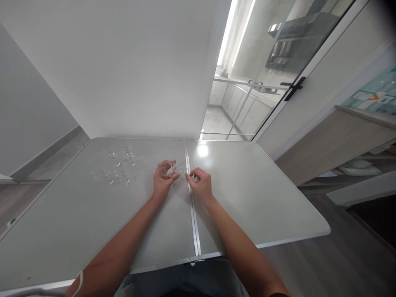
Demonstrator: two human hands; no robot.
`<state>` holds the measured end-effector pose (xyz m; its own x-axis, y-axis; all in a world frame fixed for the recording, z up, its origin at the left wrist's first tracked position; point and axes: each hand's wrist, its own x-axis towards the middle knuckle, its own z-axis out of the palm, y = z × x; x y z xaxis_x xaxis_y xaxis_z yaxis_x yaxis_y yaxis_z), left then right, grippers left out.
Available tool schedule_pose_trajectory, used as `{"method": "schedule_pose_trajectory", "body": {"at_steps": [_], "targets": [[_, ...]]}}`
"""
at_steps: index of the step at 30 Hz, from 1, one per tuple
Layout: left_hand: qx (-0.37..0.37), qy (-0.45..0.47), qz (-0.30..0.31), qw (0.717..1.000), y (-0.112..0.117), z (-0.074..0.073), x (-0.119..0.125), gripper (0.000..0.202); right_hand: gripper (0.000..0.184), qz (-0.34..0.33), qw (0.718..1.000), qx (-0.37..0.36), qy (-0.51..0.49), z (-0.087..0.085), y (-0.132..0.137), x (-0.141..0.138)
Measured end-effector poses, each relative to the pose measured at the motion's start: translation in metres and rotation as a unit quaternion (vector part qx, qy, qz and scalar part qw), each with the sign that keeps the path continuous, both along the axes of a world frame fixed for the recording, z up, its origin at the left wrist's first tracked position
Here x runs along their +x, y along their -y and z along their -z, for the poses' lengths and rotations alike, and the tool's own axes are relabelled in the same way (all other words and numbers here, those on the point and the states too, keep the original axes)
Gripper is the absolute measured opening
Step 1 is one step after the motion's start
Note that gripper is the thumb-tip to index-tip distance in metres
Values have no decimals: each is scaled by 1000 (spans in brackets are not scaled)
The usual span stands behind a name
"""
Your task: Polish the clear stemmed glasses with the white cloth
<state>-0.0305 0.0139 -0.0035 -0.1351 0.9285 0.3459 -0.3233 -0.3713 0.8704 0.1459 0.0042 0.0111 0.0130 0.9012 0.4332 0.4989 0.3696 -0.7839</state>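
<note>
My left hand [163, 177] is wrapped round a clear, rounded vessel [166, 168] lying on its side just over the table, left of the metal seam. Something whitish shows inside or behind its clear wall; its exact kind is hard to make out. The vessel's narrow end points toward my right hand [200, 181]. Fingertips of that hand are pinched close to the narrow end, and a small whitish piece [195, 178] shows between the curled fingers. To the left, several small clear, shiny pieces [118, 165] lie scattered on the tabletop.
The pale folding table [247, 198] has a metal seam [192, 214] down its middle. A white wall [139, 74] stands behind it. At the right are a glass door with a black handle [295, 88] and a wooden shelf [346, 140] with wrapped bottles [375, 97] on top.
</note>
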Motion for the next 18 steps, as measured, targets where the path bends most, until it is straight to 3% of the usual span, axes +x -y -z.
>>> {"method": "schedule_pose_trajectory", "body": {"at_steps": [3, 5, 8, 11, 12, 16, 18], "targets": [[18, -23, 50, 998, 4, 3, 3, 63, 34, -1, 985, 33, 169, 6, 0, -9], [32, -30, 83, 996, 4, 7, 5, 64, 25, 1, 969, 45, 244, 11, -2, -12], [49, -49, 131, 989, -1, 14, 6, 76, 23, 32, 952, 55, 300, 15, -10, -6], [58, -70, 135, 987, -6, 18, 5, 95, 24, 103, 948, 31, 300, 14, -21, 19], [55, -82, 130, 987, -7, 19, 4, 90, 25, 138, 947, 11, 289, 13, -25, 31], [42, -155, 127, 979, -3, 14, 4, 36, 30, 279, 927, -93, 232, 13, -42, 91], [45, -187, 130, 973, 1, 9, 5, 26, 30, 316, 917, -139, 201, 15, -48, 115]]}}
